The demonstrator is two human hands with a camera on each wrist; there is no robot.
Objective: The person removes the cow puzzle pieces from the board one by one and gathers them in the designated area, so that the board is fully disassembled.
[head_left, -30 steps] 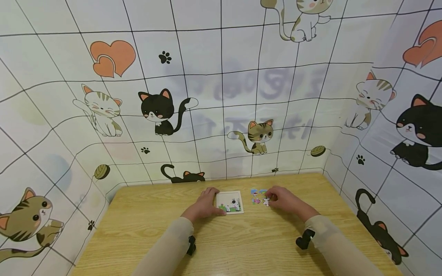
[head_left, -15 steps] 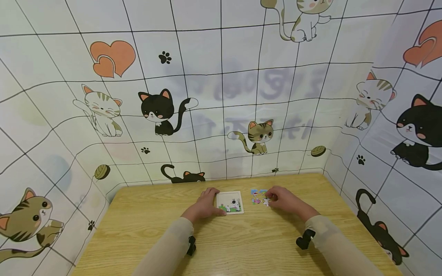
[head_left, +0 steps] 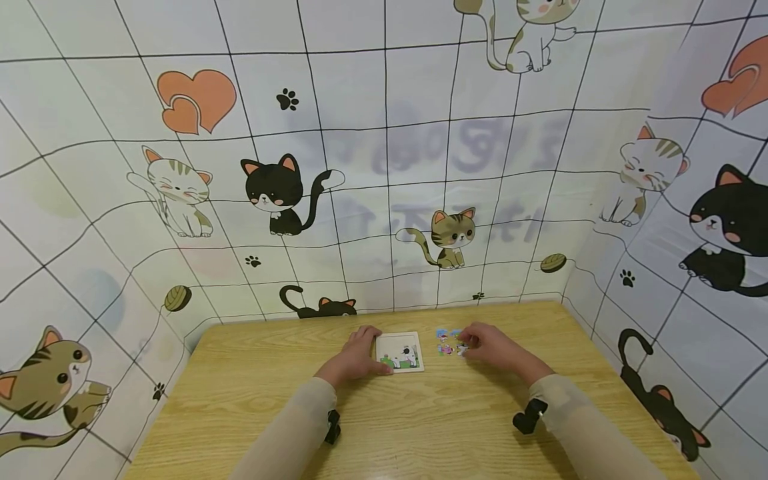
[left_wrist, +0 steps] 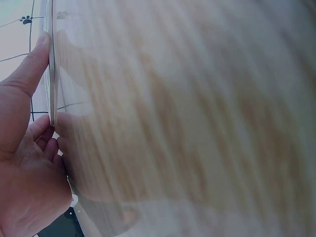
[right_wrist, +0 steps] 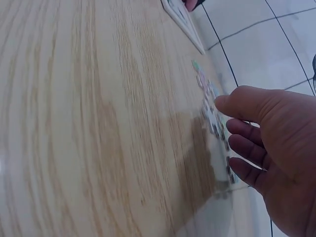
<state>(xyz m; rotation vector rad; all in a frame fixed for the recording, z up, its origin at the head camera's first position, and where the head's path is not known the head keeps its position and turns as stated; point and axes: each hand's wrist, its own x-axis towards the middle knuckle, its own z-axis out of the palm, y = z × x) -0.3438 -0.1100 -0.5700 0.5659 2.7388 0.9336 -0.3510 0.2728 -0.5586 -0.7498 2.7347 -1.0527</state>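
Left hand: the left hand (head_left: 355, 357) rests at the left edge of the puzzle board (head_left: 400, 352); in the left wrist view its thumb (left_wrist: 30, 69) lies along the board's edge (left_wrist: 51, 74) and the fingers curl beneath, bracing rather than lifting.
Right hand: the right hand (head_left: 493, 348) hovers at the loose puzzle pieces (head_left: 450, 341), fingers (right_wrist: 247, 148) loosely bent just over them (right_wrist: 213, 116); whether a piece is pinched I cannot tell.
Where things lie: board flat on the wooden table (head_left: 420, 427), pieces in a small cluster just to its right, apart from it.
Risk, scatter: bent fingertips coming down on the cluster could likely push pieces apart or nudge one toward the far table edge.
Risk, slip: thin flat pieces on smooth wood probably resist a clean pinch.
Risk, board: if the left hand eases off, the board may slide under pressing.
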